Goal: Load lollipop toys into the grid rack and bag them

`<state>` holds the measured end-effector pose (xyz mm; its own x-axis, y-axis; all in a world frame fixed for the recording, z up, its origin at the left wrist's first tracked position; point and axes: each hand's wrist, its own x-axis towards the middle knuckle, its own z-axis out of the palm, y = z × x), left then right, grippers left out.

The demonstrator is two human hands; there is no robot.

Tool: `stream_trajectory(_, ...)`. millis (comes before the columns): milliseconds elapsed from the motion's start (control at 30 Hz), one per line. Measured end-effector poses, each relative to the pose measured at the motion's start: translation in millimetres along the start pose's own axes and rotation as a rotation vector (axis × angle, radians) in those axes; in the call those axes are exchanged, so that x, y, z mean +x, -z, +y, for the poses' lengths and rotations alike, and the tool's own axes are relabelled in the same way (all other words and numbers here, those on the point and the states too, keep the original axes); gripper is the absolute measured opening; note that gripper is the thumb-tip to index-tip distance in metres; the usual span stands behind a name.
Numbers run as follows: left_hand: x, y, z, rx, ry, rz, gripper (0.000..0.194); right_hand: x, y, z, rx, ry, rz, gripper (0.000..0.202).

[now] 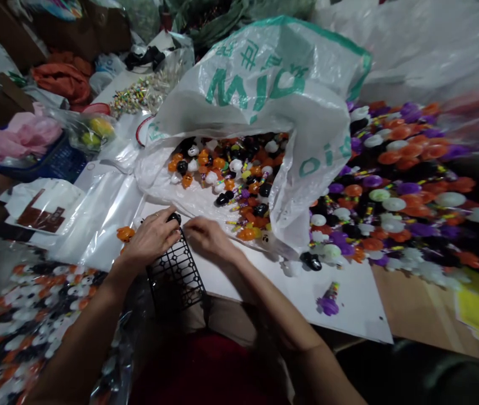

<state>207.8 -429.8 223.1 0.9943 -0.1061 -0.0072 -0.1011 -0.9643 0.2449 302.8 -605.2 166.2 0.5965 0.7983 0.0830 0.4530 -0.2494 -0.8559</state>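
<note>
A black grid rack (178, 274) leans over the front edge of the white board, its far end under my hands. My left hand (152, 236) lies over the rack's far left corner, fingers bent around a small black piece (174, 217). Just right of that corner is my right hand (207, 237), its fingers pressed together at the rack's edge; whatever they hold is too small to make out. An orange pumpkin piece (125, 233) sits left of my left hand. Beyond both hands, a white bag (239, 101) with green print lies open, full of orange, black, white and purple pieces (231, 169).
A large pile of similar pieces (391, 208) spreads at the right. One purple piece (328, 304) and a black one (310, 261) lie on the white board (357, 292). Clear plastic bags (95, 216) and a blue basket (59, 163) are at the left, with packed pieces (32, 326) below.
</note>
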Motion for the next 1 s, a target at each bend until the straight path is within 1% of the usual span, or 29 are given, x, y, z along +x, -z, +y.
stream_trajectory(67, 1, 0.6, 3, 0.036, -0.005, -0.005, 0.018, 21, 36, 10, -0.259, -0.031, 0.064, 0.030)
stream_trajectory(133, 2, 1.5, 6, 0.061, -0.014, -0.024, 0.017, 50, 66, 26, -0.557, -0.073, 0.149, 0.033)
stream_trajectory(167, 2, 1.8, 7, 0.069, -0.016, -0.031, 0.016, 64, 77, 34, -0.685, -0.080, 0.153, 0.033)
stream_trajectory(200, 3, 1.9, 8, 0.075, -0.015, -0.036, 0.015, 77, 85, 42, -0.788, -0.085, 0.128, 0.032)
stream_trajectory(267, 4, 1.4, 10, 0.087, -0.011, -0.043, 0.016, 93, 92, 53, -0.904, -0.075, 0.026, 0.030)
stream_trajectory(333, 4, 0.2, 11, 0.107, -0.008, -0.050, 0.018, 94, 89, 54, -0.940, -0.045, -0.034, 0.031)
stream_trajectory(367, 4, -0.4, 12, 0.121, -0.007, -0.053, 0.019, 90, 84, 51, -0.949, -0.020, -0.029, 0.031)
stream_trajectory(467, 4, -1.4, 13, 0.144, 0.001, -0.062, 0.020, 64, 62, 31, -0.959, 0.089, 0.008, 0.032)
stream_trajectory(533, 3, -0.8, 13, 0.136, 0.013, -0.066, 0.020, 47, 45, 16, -0.948, 0.118, -0.063, 0.031)
stream_trajectory(600, 3, 0.5, 13, 0.140, 0.020, -0.076, 0.020, 38, 30, 8, -0.922, 0.072, -0.188, 0.031)
stream_trajectory(667, 3, 1.8, 13, 0.160, 0.018, -0.085, 0.019, 39, 24, 6, -0.896, -0.007, -0.251, 0.031)
stream_trajectory(767, 2, 2.7, 13, 0.145, 0.002, -0.065, 0.023, 50, 27, 12, -0.881, -0.054, -0.239, 0.030)
stream_trajectory(867, 1, 3.0, 13, 0.083, 0.005, -0.028, 0.036, 59, 39, 20, -0.836, -0.050, -0.246, 0.027)
stream_trajectory(900, 0, 3.2, 14, 0.066, 0.013, -0.024, 0.039, 58, 42, 22, -0.800, -0.045, -0.228, 0.024)
stream_trajectory(933, 0, 3.5, 14, 0.053, 0.022, -0.024, 0.041, 56, 44, 22, -0.748, -0.036, -0.186, 0.021)
stream_trajectory(1000, -1, 4.3, 13, 0.029, 0.039, -0.028, 0.039, 44, 42, 21, -0.570, -0.008, -0.035, 0.019)
